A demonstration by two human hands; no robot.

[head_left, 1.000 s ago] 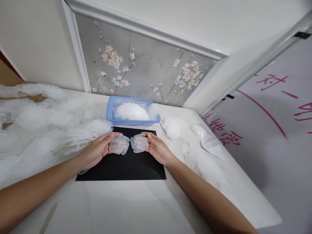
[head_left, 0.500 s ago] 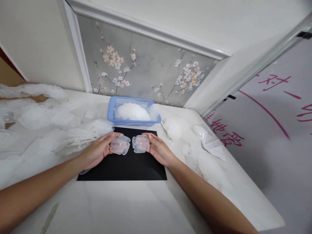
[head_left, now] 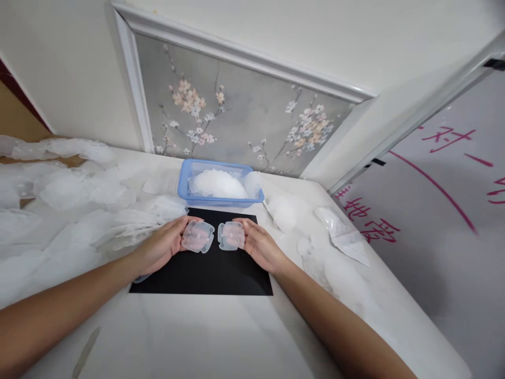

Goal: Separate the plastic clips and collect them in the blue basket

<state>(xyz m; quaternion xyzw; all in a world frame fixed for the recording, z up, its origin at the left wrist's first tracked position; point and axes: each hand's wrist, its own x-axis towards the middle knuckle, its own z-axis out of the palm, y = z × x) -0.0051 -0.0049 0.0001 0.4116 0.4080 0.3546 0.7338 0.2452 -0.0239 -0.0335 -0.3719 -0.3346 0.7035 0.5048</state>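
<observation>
Item: two translucent, rounded-square plastic shells, held side by side above the far edge of one black mat (head_left: 205, 273) on a white table (head_left: 197, 337). Left hand (head_left: 165, 245): fingers closed around the outer edge of the left shell (head_left: 198, 236), thumb on top. Right hand (head_left: 260, 245): likewise grasping the right shell (head_left: 231, 235) by its outer edge. Change over the last second: slight. Both hands keep their hold in much the same place over the mat. The two shells, which stood almost edge to edge, now show a narrow strip of black between them, and the right shell faces the camera more squarely. Judged from this, the pair is held for comparison or alignment, neither joined nor set down. Count: hands, two; shells in hand, two; mat, one; blue basket (head_left: 221, 200), one, just beyond the mat's far edge, holding a heap of clear plastic pieces (head_left: 219, 183) too merged to count. Loose clear plastic (head_left: 79, 210) is spread over the left of the table, number not tellable. At least one small clear bag (head_left: 343, 231) lies on the right. Behind the table: one grey floral wall panel (head_left: 244, 121). At the right: one white board with pink writing (head_left: 434, 210).
</observation>
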